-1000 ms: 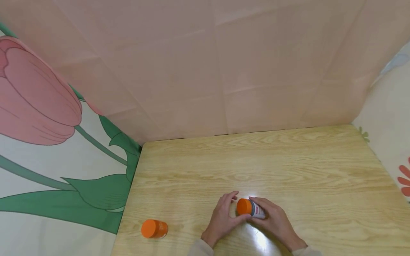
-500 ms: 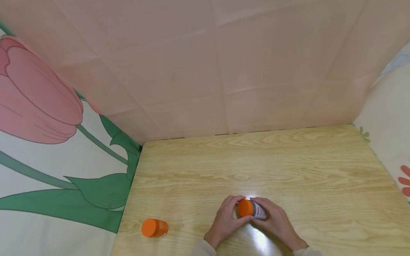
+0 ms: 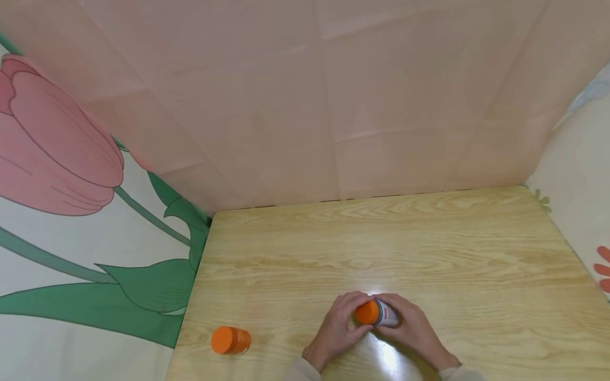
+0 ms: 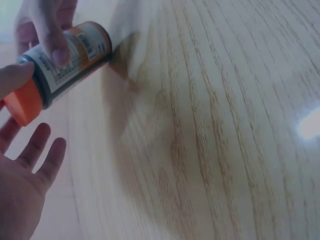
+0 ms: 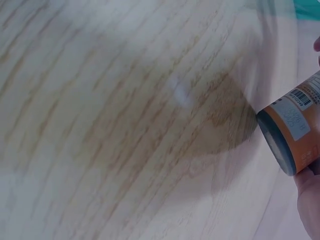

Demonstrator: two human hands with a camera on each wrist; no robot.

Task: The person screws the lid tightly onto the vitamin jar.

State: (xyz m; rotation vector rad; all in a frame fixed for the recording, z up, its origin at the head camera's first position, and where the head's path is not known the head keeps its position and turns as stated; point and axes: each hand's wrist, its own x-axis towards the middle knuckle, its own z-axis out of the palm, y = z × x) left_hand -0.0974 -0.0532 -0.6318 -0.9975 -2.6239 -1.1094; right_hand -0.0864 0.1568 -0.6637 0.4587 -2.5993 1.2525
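Between both hands in the head view is a small bottle (image 3: 388,314) with a white-and-orange label, a dark grey rim and an orange cap (image 3: 367,313). My right hand (image 3: 413,325) grips the bottle's body. At the cap, my left hand (image 3: 337,327) pinches with thumb and forefinger. The left wrist view shows the left thumb against the cap's edge (image 4: 24,104), with other fingers of that hand apart from it. There the bottle is tilted, its base (image 5: 277,145) close to the tabletop; contact cannot be told. The right wrist view cuts off most of the right hand.
A second, all-orange bottle or jar (image 3: 230,339) with an orange lid stands on the wood-grain table (image 3: 305,254), left of the hands. A pink sheet (image 3: 286,116) hangs behind the table. Flower-printed cloth (image 3: 143,323) covers the left side.
My left hand has moved right and its fingers have closed onto the orange cap. The right hand keeps hold of the bottle, almost in place.
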